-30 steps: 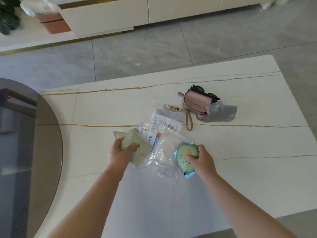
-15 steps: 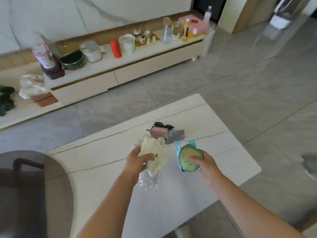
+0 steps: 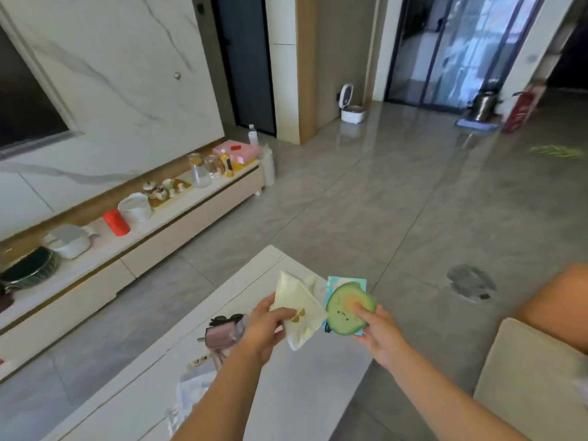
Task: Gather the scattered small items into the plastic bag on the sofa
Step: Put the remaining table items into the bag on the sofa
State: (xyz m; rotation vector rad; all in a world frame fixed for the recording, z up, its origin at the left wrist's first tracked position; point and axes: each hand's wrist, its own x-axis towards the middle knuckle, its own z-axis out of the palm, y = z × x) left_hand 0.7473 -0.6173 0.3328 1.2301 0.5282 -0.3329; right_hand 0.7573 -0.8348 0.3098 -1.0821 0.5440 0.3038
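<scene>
My left hand point(image 3: 265, 329) grips a pale cream cloth pouch point(image 3: 299, 310) with a small gold mark, lifted above the white coffee table point(image 3: 286, 393). My right hand point(image 3: 378, 335) pinches a green avocado-shaped item point(image 3: 348, 308) together with a light blue packet point(image 3: 345, 283) behind it. Both hands are raised near the table's far right end. On the table lie a pink pouch point(image 3: 222, 334) with dark sunglasses point(image 3: 226, 319) and clear plastic packets point(image 3: 187, 396) by my left forearm. No plastic bag on a sofa is clearly visible.
A beige cushion edge point(image 3: 525, 377) and someone's knee point(image 3: 560, 307) are at the right. A long low cabinet point(image 3: 152, 246) carries jars, cups and a red can. A grey round object point(image 3: 471, 281) lies on the tiled floor.
The view has swung up and to the right. Both hands have lifted their items higher off the table and carried them rightward; the pink pouch and packets stay behind.
</scene>
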